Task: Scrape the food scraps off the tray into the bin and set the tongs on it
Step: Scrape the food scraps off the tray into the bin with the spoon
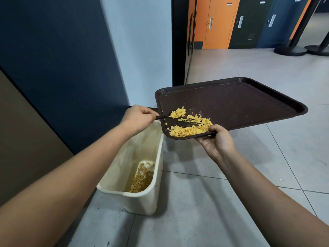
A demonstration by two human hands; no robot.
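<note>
Holding the tongs (164, 117) in the left hand (138, 118), fingers curled round the handle end. Only a short dark stretch of the tool shows past the fingers; its tip sits on the tray, in among the scraps. Can't tell if the arms of the tongs are squeezed together or apart.

Below that hand: bin (154, 179), cream plastic, rectangular, standing on the grey tile floor (204, 202) next to a dark blue wall panel (62, 59). Yellow scraps already lie in a heap at its bottom (143, 177). Small dark specks dot the tiles around the bin's base.

Tray (240, 98), dark brown, rectangular, held in the air, tilted so its near-left corner is lowest and hangs over the bin's far end. Scraps (190, 126), yellow flakes, are bunched in that low corner: one clump at the tongs' tip, a bigger pile along the near rim. Rest of the tray surface carries only fine crumbs.

Right hand (219, 141) grips the tray's near rim from below, thumb on top just beside the scrap pile, fingers under the tray.

Far right background: orange door (217, 22), dark lockers (249, 22), black post bases (288, 49) on the floor.
</note>
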